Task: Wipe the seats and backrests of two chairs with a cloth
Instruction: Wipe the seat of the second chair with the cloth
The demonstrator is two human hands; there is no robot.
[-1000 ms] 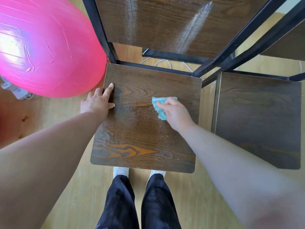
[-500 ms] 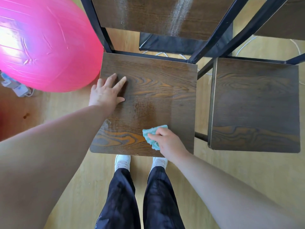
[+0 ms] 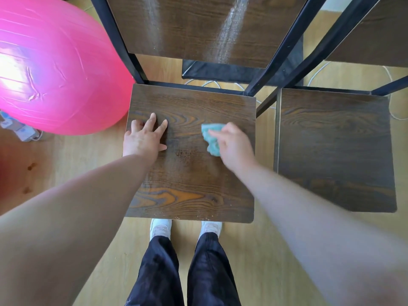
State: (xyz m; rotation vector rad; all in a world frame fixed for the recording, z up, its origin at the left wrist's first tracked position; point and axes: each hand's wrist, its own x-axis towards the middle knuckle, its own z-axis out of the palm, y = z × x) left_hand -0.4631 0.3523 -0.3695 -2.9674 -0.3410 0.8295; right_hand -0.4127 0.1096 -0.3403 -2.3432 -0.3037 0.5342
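left chair seat [image 3: 189,184]: dark wood grain
left hand [image 3: 143,138]: flat on that seat's left edge, fingers [image 3: 151,123] straight and spread, holding nothing
cloth [image 3: 212,139]: teal, bunched, on the seat's right half
right hand [image 3: 234,146]: blurred; fingers curled round the cloth, holding it against the seat
backrest [image 3: 198,29]: beyond the fingers, pale streaks across it
right chair seat [image 3: 333,151]: just right of the right fingers
pink exercise ball [image 3: 55,69]: left of the left fingers

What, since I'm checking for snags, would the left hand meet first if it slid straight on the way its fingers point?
Only bare seat, then probably the black rail at the seat's back edge; its height there is unclear.
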